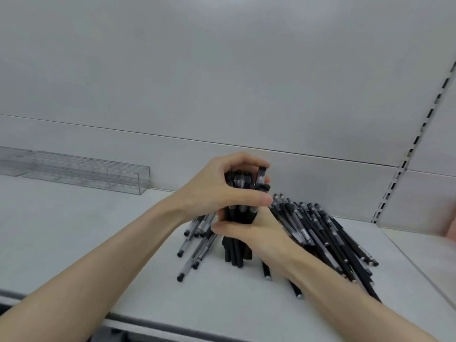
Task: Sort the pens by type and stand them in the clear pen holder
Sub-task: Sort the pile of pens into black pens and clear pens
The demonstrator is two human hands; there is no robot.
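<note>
We grip a bundle of black pens (237, 253) upright on the surface (74, 230), the left hand (212, 191) and right hand (261, 233) with fingers (241, 160) curled round it; the clear pen holder (103, 172), far left, looks empty; loose pens (320, 230) lie unsorted.

Both hands, left hand (217, 191) and right hand (256, 233), grip an upright pen bundle (240, 218).

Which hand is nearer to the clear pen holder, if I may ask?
Left. The left hand grips the bundle up top, right of the holder; the right hand grips lower, farther.
</note>
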